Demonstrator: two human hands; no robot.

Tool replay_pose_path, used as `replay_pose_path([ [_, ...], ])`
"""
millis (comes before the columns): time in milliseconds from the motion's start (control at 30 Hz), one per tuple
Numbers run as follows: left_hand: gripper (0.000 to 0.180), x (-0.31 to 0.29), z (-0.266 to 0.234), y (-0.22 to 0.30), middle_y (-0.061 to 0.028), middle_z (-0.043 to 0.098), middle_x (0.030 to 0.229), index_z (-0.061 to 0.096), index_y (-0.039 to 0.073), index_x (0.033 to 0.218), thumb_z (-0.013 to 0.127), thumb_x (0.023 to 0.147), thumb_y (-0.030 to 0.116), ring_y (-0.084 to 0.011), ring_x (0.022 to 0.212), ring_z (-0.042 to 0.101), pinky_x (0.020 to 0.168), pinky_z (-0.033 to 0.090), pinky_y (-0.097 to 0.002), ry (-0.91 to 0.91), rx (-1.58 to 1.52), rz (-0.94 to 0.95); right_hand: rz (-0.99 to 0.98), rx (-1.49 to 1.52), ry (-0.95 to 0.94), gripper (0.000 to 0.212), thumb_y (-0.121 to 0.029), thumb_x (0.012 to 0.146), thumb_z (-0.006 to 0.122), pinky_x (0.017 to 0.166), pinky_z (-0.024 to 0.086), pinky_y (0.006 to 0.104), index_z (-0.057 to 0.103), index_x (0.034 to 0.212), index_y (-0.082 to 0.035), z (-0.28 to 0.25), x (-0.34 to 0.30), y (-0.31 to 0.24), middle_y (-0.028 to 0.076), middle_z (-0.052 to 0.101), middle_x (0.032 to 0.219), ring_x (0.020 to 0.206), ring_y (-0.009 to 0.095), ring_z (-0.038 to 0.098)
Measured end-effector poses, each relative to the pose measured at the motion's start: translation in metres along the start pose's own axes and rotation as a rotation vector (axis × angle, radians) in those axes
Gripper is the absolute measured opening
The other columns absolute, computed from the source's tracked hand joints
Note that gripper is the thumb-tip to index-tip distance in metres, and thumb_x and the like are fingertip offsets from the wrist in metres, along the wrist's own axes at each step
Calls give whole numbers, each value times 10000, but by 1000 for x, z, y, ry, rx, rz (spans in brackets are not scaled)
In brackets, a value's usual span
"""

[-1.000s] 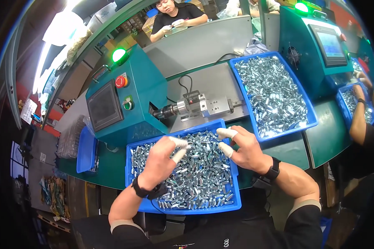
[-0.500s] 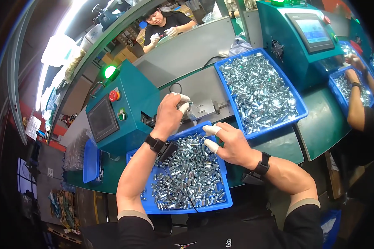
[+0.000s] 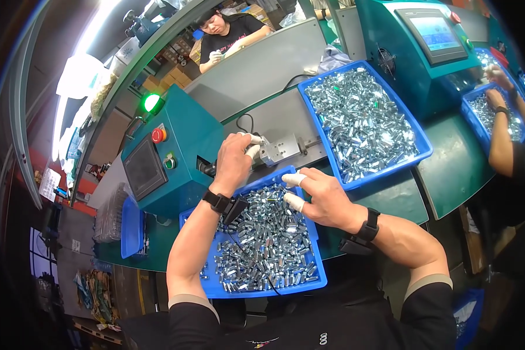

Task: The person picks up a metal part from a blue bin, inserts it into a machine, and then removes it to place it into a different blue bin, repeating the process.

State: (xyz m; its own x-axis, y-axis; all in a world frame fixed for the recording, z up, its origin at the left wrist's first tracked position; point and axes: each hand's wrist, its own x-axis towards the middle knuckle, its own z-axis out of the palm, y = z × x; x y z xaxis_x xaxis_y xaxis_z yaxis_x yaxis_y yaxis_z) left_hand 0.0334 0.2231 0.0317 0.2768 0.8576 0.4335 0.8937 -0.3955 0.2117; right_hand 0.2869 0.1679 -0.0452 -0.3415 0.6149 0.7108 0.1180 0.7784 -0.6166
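left hand [image 3: 234, 158] is up at the metal fixture block [image 3: 281, 148] beside the teal machine [image 3: 175, 157], fingertips with white finger cots pinched together at the fixture's mouth; looks like a small part is between them but it's hidden, cannot tell for sure

right hand [image 3: 321, 195] hovers over the near blue tray [image 3: 256, 289], fingers half curled and loose, cots on index and thumb, nothing visibly gripped, cannot tell if a piece sits under the palm

near tray is heaped with small shiny metal cylinders [image 3: 262, 245], short plated pins or sleeves, lying loose in all directions. A second, fuller blue tray [image 3: 423, 147] of the same kind of parts sits to the right of the fixture, past the right hand

handling judgement: each piece is rigid, light alone, smooth plated so likely slippery; rubber cots help grip. Not fragile. Best taken by a two-finger pinch across the barrel near the middle, one at a time, since they roll and nest in the heap. Full tray would be heavy

thin black cable [image 3: 245, 248] runs from the left wrist band across the parts

another person's forearm [image 3: 501, 146] works at a far-right tray, separate from these hands
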Motion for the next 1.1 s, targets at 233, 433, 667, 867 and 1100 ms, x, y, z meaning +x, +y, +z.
replay_pose_path([
  [233,199,-4,5,-7,-105,697,935,777,67,1057,734,870,16,-347,981,651,875,533,-468,22,150,151,40,-14,-37,345,-176,931,827,771,568,460,717,1228,-39,-3,2,-2,135,681,995,917,348,685],
  [433,232,-12,7,-2,-112,703,981,748,52,1059,711,836,-3,-360,1037,662,933,549,-464,63,367,358,18,-43,-47,373,-155,936,831,735,562,425,710,1273,-47,-3,0,-2,126,692,989,876,325,687],
  [667,334,-38,-14,13,-147,729,1086,740,32,1189,732,857,-4,-376,1143,668,1020,542,-464,98,246,275,130,4,-117,469,-160,967,819,755,575,376,670,1397,-47,0,0,-2,124,744,1151,986,263,729],
  [867,374,-127,-47,32,-154,755,1135,743,31,1270,777,898,25,-367,1122,693,994,560,-461,49,-44,97,369,235,-124,733,-186,1008,782,1016,578,373,445,1639,-23,1,21,-3,187,627,1563,1394,261,637],
  [1100,326,-185,-51,26,-157,773,1114,773,49,1243,804,919,43,-349,1076,722,943,585,-433,36,-175,-53,486,528,-179,818,-218,1032,745,1158,504,399,320,1704,-23,28,55,19,228,550,1628,1481,311,555],
])
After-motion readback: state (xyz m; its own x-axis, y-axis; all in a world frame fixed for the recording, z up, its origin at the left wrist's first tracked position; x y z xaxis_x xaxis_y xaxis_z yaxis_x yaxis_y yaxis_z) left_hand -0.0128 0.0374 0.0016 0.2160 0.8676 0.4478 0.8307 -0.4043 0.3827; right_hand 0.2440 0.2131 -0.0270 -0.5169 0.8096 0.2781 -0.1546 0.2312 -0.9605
